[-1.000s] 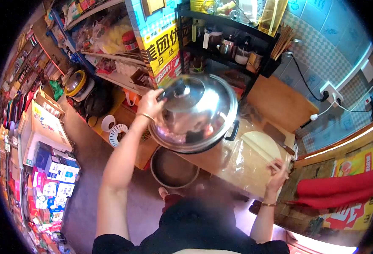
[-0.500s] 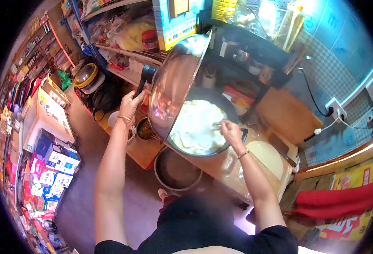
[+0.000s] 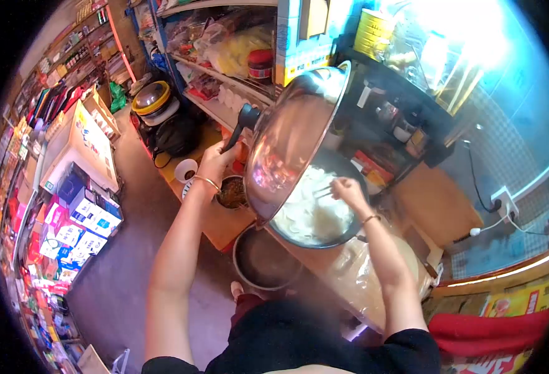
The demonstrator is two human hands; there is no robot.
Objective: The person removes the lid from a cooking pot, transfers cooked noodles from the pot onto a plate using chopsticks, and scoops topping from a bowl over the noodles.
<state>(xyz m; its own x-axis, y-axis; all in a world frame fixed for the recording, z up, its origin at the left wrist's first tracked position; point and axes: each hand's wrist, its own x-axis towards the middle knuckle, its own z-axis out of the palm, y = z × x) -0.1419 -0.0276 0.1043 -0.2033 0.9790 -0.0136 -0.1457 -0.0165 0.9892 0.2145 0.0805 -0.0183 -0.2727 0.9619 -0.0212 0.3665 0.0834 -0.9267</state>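
Observation:
My left hand [image 3: 216, 160] is closed round the black handle of a shiny domed lid [image 3: 290, 134], which stands tilted on edge over the left side of a wide dark pan [image 3: 352, 234]. White food [image 3: 305, 215] fills the pan, and steam blurs part of it. Above the pan's right side, my right hand [image 3: 347, 190] is closed on chopsticks [image 3: 324, 193], whose tips point left at the food. To the right of the pan, a pale board under clear plastic [image 3: 361, 271] is partly hidden by my right forearm.
A bowl of brown food [image 3: 232, 192] and a white cup [image 3: 186, 170] stand left of the lid. A large round basin [image 3: 268, 258] is below the pan. Behind are a black rack [image 3: 380, 75] and an upright wooden board [image 3: 439, 202].
The lid has gone from flat over the pan to tilted up, showing the white food. My right hand has moved from the board to the pan with the chopsticks. The view has shifted.

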